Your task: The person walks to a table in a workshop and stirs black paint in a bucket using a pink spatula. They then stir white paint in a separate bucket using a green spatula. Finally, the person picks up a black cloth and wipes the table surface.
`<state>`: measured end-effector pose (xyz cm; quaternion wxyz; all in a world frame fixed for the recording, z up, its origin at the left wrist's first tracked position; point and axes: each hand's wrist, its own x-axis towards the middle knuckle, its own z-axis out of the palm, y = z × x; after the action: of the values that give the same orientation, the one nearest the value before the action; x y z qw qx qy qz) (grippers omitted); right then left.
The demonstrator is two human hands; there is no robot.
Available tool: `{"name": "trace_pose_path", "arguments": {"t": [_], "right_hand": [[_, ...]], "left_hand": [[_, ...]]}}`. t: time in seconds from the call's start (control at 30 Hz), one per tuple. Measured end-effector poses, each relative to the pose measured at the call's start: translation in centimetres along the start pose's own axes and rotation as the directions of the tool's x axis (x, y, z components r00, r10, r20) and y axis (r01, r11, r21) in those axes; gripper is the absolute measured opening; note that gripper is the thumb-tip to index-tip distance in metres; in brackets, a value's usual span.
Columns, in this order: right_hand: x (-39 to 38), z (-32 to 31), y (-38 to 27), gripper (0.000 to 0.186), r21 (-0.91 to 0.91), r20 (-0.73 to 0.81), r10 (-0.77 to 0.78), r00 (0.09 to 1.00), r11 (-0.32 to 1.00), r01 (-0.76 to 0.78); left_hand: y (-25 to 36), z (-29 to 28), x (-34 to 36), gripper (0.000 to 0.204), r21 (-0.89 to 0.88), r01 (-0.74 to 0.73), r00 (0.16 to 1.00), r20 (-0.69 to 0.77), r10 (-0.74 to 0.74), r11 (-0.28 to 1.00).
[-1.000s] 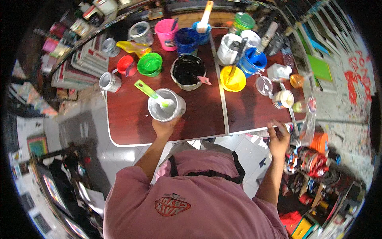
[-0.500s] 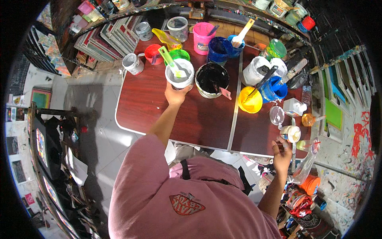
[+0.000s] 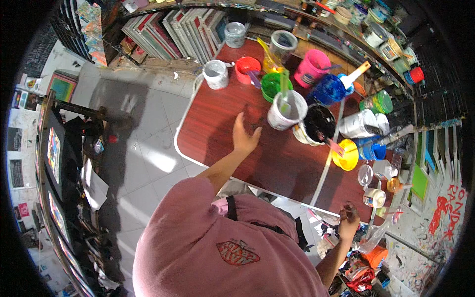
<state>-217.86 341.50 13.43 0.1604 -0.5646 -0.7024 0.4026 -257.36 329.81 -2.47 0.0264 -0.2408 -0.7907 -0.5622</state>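
Observation:
My left hand (image 3: 245, 134) is open over the red-brown table (image 3: 198, 128), just left of a white bucket (image 3: 281, 116) of pale paint with a green spatula (image 3: 284, 86). Behind that bucket are a green tub (image 3: 269, 89) and red tub (image 3: 242, 64); to its right, a bucket of black paint (image 3: 319, 123). Yellow (image 3: 345, 156), blue (image 3: 377, 151) and pink (image 3: 307, 69) containers stand among others, several holding tools. My right hand (image 3: 349, 218) is at the front right edge, fingers loosely bent and apart in shadow with nothing visible in them, just left of a small cream jar (image 3: 373, 197).
Screen frames (image 3: 193, 32) stand behind the table at left, near crowded paint shelves (image 3: 381, 37). A black rack (image 3: 57, 158) lines the left side of the tiled floor (image 3: 153, 119). Coloured clutter (image 3: 361, 274) lies below the right edge.
My left hand has let go of the white bucket, which now stands beside the black paint, and has drawn back leftward. The view has swung left.

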Motion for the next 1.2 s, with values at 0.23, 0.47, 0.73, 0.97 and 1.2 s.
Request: {"name": "trace_pose_path", "arguments": {"t": [0.23, 0.47, 0.73, 0.97, 1.2], "right_hand": [[-2.9, 8.3, -4.6, 0.031, 0.005, 0.046, -0.018, 0.999, 1.0, 0.018], [-6.7, 11.6, -9.3, 0.034, 0.052, 0.088, 0.045, 0.995, 0.997, -0.049], [-10.8, 11.1, -10.2, 0.031, -0.088, 0.001, 0.017, 1.0, 0.996, -0.016], [-11.5, 10.7, -11.2, 0.036, -0.114, 0.023, 0.129, 0.991, 0.986, -0.125], [-11.7, 10.0, -9.9, 0.036, -0.073, 0.01, 0.171, 0.985, 0.983, -0.169]], "left_hand": [[-7.1, -8.3, 11.0, 0.068, 0.301, 0.109, 0.954, -0.298, -0.015, 0.947], [-8.8, -7.1, 14.3, 0.081, 0.449, 0.188, 0.977, -0.18, -0.118, 0.874], [-9.2, -5.7, 15.7, 0.09, 0.426, 0.239, 0.967, -0.19, -0.172, 0.872], [-9.9, -5.4, 16.3, 0.086, 0.428, 0.189, 0.977, -0.175, -0.124, 0.884], [-10.9, -5.6, 16.2, 0.077, 0.41, 0.064, 0.986, -0.169, 0.007, 0.91]]}}
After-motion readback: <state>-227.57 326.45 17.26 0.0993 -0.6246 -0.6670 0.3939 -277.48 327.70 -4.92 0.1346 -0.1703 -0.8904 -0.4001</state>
